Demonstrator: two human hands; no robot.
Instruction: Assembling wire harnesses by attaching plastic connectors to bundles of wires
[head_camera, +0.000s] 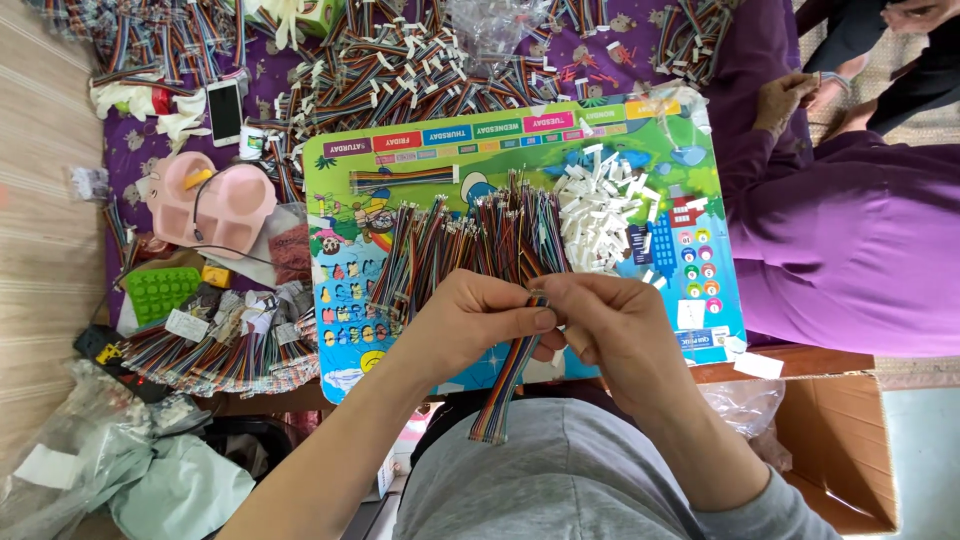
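Over the lap, workpiece: we hold a flat rainbow-coloured ribbon cable (505, 385) between both hands; its upper end sits at the fingertips, and its lower end hangs free against the grey shirt (560, 470), which keeps the length out of the way.
Left hand (480, 310): fingers closed in a pinch on the cable's upper end, thumb on top, so the wire tips are steadied and presented toward the other hand.
Right hand (610, 325): fingers curled together and clamped on the same end, just touching the left fingertips; whether a small part sits between them we cannot tell, since the fingers cover it.
Work surface: a colourful printed cartoon lap board (400, 150) serves as the desk, placed directly ahead of the hands so that supplies lie within reach.
Cable stock: a fanned heap of multicoloured ribbon cables (470, 240) lies on the board just beyond the hands, ends pointing toward us for easy pick-up.
Connector stock: a pile of small white plastic connector housings (605, 210) lies beside the heap, on the right-hand side.
Reserve bundle: one tied bundle of cables (400, 180) lies near the far edge of the board.
Surroundings: a purple patterned cloth (190, 150) carries further cable piles, a white smartphone (224, 110) and a pink plastic case (215, 200).
Neighbour: a person in a purple garment (850, 240) sits at the right, apart from our hands.
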